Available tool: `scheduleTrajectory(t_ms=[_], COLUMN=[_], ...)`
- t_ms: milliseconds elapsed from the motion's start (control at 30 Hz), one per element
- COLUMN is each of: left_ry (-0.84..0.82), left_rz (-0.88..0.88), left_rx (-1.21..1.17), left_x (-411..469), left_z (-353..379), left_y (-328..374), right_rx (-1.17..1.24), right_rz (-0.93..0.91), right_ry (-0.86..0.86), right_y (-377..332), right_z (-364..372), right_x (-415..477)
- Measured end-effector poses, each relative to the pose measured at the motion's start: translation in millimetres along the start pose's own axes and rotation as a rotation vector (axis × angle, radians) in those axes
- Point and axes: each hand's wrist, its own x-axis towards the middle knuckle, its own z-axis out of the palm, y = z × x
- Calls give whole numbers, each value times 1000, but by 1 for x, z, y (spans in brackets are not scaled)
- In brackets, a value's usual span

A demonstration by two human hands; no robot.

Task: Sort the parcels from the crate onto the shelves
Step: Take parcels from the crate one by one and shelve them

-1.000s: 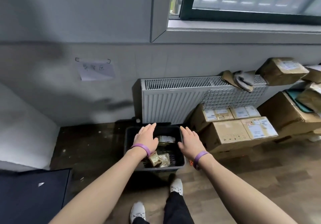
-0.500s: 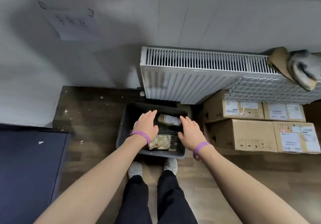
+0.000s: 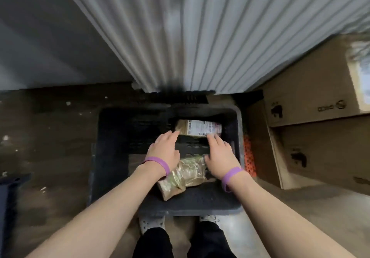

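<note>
closer in than before; your left hand (image 3: pixel 163 147) and right hand (image 3: pixel 219 153) now sit down inside the crate (image 3: pixel 112 135), fingers straight, gripping nothing, tips at the labelled parcel (image 3: pixel 200 129).

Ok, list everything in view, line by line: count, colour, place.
crate: one, dark grey, on the floor below the radiator
labelled parcel: one, brown with a white label, far end of the crate
tape-wrapped parcels: one or two, brown and shiny, near end of the crate, between the wrists
radiator: one, white, behind the crate
cardboard boxes: two, brown, stacked right of the crate
orange perforated thing: one, between crate and boxes; cannot tell what it is
wristbands: two, purple, one per wrist
shoes: two, white, below the crate's near rim
left hand: open, fingertips at the labelled parcel's left corner
right hand: open, fingertips at its near right edge
</note>
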Motion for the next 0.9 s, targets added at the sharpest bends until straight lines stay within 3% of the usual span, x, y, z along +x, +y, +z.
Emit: scheduleTrajectory(t_ms=[100,233,500,667,900], left_ry=[8,95,216,139,165], left_rz=[8,125,122,94,105], left_rx=[40,122,492,440,351], left_x=[58,120,178,159,46], left_z=[47,85,110,109,37], left_y=[-21,-27,-14,-13,-3], right_rx=[5,-74,-303,-398,-261], right_rz=[74,122,101,33,3], right_ry=[-27,69,231,237,297], right_y=[23,43,56,57,23], right_z=[45,76,83,84,31], right_x=[49,99,150,133,28])
